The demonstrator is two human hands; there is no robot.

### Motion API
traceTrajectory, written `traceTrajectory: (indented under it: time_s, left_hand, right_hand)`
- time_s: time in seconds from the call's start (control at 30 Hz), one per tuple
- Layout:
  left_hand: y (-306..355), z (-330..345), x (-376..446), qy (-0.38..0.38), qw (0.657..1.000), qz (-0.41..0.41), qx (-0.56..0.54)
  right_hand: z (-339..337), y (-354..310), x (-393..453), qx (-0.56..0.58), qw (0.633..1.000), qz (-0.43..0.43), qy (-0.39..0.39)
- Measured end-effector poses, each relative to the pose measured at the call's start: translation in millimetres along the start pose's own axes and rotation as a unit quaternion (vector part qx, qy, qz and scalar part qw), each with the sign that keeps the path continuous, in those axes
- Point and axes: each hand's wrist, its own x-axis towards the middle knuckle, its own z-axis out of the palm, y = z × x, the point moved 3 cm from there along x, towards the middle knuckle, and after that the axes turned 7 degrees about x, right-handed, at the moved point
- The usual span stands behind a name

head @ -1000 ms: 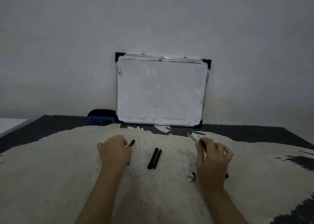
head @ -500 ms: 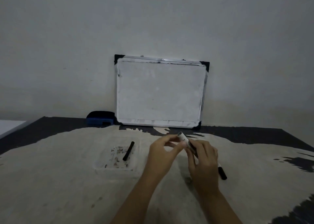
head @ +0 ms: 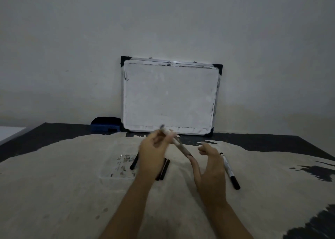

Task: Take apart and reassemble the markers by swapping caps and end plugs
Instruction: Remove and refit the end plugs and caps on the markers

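Note:
My left hand [head: 154,154] is raised over the table and grips a white marker body [head: 178,144], blurred, slanting from its upper end down to the right. My right hand [head: 211,163] is just right of it with fingers spread and nothing in it; its fingertips are near the marker's lower end. A white marker with a black cap [head: 230,171] lies on the cloth to the right of that hand. Two black parts [head: 164,169] lie side by side, partly hidden behind my left wrist. Another black part [head: 133,163] rests on a stained clear sheet [head: 119,166].
A pale cloth [head: 72,193] covers most of the dark table [head: 54,131]. A small whiteboard [head: 170,97] leans on the wall at the back, with a blue eraser [head: 106,125] to its left.
The marker body passed from my right hand to my left hand. My right hand let go and spread its fingers. Both hands rose toward the middle.

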Motion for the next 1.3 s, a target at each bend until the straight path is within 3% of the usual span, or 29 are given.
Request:
traceTrajectory:
  time_s: [0.1, 0.2, 0.5, 0.7, 1.03, 1.17, 1.3]
  left_hand:
    - [1, -32, 12, 0.079, 0.997, 0.009, -0.004]
    - [-5, -51, 17, 0.127, 0.992, 0.014, 0.001]
    - [-18, -63, 20, 0.154, 0.988, 0.003, 0.009]
    - [-20, -62, 21, 0.157, 0.988, 0.008, 0.004]
    - [-23, -62, 22, 0.159, 0.987, 0.011, 0.011]
    - [-23, -59, 22, 0.153, 0.988, 0.012, 0.010]
    - [-17, -56, 23, 0.138, 0.990, 0.026, 0.031]
  right_hand:
    - [9, -3, -3, -0.035, 0.999, -0.028, -0.021]
    - [25, -9, -9, -0.034, 0.992, -0.043, -0.111]
    - [50, -21, -25, -0.074, 0.936, -0.042, -0.342]
    - [65, -29, -27, -0.184, 0.905, -0.121, -0.364]
    - [65, -34, -29, -0.137, 0.885, -0.189, -0.403]
    - [65, -34, -30, -0.104, 0.909, -0.174, -0.364]
    - [39, -41, -13, 0.023, 0.986, -0.100, -0.133]
